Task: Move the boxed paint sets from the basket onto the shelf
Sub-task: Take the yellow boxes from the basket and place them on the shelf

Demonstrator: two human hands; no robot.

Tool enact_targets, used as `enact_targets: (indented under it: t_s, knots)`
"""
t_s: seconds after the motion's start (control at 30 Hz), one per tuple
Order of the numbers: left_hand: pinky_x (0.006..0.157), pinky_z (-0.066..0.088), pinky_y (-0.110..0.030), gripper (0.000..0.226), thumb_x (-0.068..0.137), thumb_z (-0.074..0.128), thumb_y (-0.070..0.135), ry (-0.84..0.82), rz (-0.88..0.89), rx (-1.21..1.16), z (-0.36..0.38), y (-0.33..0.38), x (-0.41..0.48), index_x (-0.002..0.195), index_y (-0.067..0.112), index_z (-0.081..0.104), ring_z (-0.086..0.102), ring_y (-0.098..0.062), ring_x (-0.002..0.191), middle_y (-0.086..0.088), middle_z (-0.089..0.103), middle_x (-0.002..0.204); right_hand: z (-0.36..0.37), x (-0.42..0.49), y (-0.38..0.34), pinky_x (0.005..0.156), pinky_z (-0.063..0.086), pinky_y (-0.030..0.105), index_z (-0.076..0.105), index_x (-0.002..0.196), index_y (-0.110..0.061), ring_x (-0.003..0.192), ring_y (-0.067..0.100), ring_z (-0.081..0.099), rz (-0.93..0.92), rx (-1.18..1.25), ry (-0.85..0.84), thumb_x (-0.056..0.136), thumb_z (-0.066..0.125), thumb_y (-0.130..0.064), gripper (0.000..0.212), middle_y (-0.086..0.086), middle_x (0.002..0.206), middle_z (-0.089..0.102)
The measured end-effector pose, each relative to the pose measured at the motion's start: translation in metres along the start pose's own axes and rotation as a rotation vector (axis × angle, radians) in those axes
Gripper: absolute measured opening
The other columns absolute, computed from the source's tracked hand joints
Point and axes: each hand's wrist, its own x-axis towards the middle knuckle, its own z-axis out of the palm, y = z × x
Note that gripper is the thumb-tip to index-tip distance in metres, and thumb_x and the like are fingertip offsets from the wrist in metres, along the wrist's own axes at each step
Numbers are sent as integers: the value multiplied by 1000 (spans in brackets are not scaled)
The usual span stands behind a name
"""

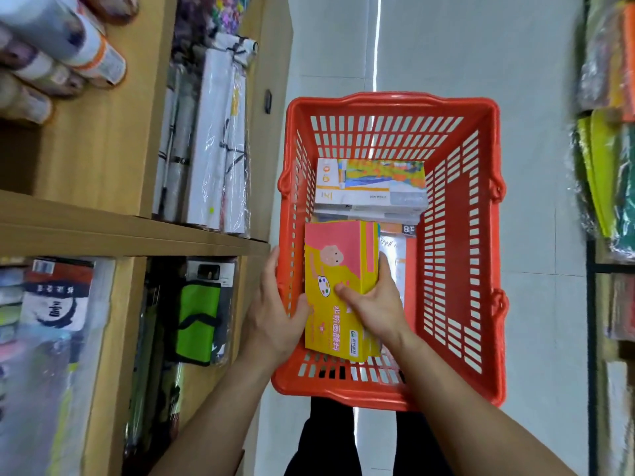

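Observation:
A red plastic basket (pixel 460 242) stands on the pale floor in front of me. Inside it, near the front left, is a yellow and pink boxed paint set (pixel 335 266) with a cartoon child on it. My right hand (pixel 372 304) grips its right side with the thumb on top. My left hand (pixel 275 310) presses its left edge, fingers over the basket's left rim. Behind it lies a stack of white boxed paint sets (pixel 371 187) with a colourful picture on the top one. A wooden shelf (pixel 113 231) runs along the left.
The shelf holds wrapped white rolls (pixel 213 146), tubes (pixel 65 49) at the top left, and below it a green bag (pixel 197 324) and packaged goods. Another rack with green and orange packs (pixel 608 173) stands on the right. My dark trouser legs show under the basket.

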Motion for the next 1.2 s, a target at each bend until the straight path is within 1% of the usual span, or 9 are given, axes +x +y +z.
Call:
enact_targets:
  t_s: [0.13, 0.47, 0.57, 0.67, 0.77, 0.87, 0.97, 1.07, 1.2]
  knots:
    - [94, 40, -29, 85, 86, 57, 45, -38, -84, 89, -7, 5, -3, 155, 50, 7, 47, -2, 121, 4, 44, 153, -25, -25, -14, 105, 54, 50, 35, 155, -27, 116, 22, 72, 4, 95, 19, 70, 91, -32, 101, -1, 133, 71]
    - [106, 44, -48, 79, 91, 64, 46, 46, -192, 272, -25, 58, -40, 158, 19, 32, 50, -36, 132, -15, 51, 146, -101, -81, -83, 91, 63, 47, 44, 148, -36, 100, 13, 78, -130, 99, -23, 77, 91, -20, 87, -8, 121, 75]
    - [108, 42, -42, 82, 84, 50, 63, 142, -223, 150, -33, 97, -59, 152, 16, 45, 50, -32, 132, -12, 54, 142, -120, -96, -108, 87, 64, 45, 45, 147, -38, 97, 14, 79, -174, 112, -88, 77, 91, -19, 86, -9, 117, 77]
    - [92, 40, -5, 78, 79, 50, 74, 54, -224, -153, -39, 141, -75, 144, 31, 53, 62, -11, 114, 5, 60, 130, -136, -112, -139, 85, 64, 47, 47, 146, -34, 98, 22, 79, -213, 152, -191, 77, 91, -14, 83, -2, 117, 78]
    - [96, 56, -28, 60, 80, 67, 67, -55, -221, -506, -42, 180, -89, 136, 49, 53, 69, -11, 115, 16, 70, 128, -144, -131, -170, 76, 65, 39, 50, 142, -30, 98, 27, 79, -272, 200, -320, 79, 88, -10, 77, 7, 119, 78]
    - [81, 61, -26, 77, 75, 74, 69, 83, -180, -645, -55, 211, -108, 143, 42, 50, 74, -13, 108, 21, 75, 119, -145, -152, -202, 73, 64, 34, 48, 144, -28, 98, 28, 79, -363, 187, -442, 81, 84, -6, 76, 6, 118, 78]
    - [88, 62, -45, 71, 78, 76, 53, 244, -173, -822, -70, 233, -130, 143, 44, 49, 75, -19, 107, 8, 76, 122, -139, -174, -232, 76, 63, 39, 47, 146, -22, 100, 30, 78, -427, 161, -562, 80, 81, -12, 75, 9, 119, 77]
    - [84, 63, -38, 55, 88, 71, 37, 387, -93, -897, -91, 253, -161, 134, 60, 53, 73, -23, 113, 3, 73, 131, -126, -199, -256, 86, 62, 51, 45, 146, -23, 109, 37, 74, -458, 162, -695, 82, 76, -15, 72, 14, 127, 73]
    - [89, 61, -43, 71, 76, 79, 60, 587, -65, -888, -130, 269, -210, 139, 65, 45, 70, -22, 118, 8, 67, 138, -98, -238, -276, 80, 63, 37, 44, 146, -33, 111, 30, 74, -457, 197, -861, 83, 76, -14, 74, 4, 128, 74]
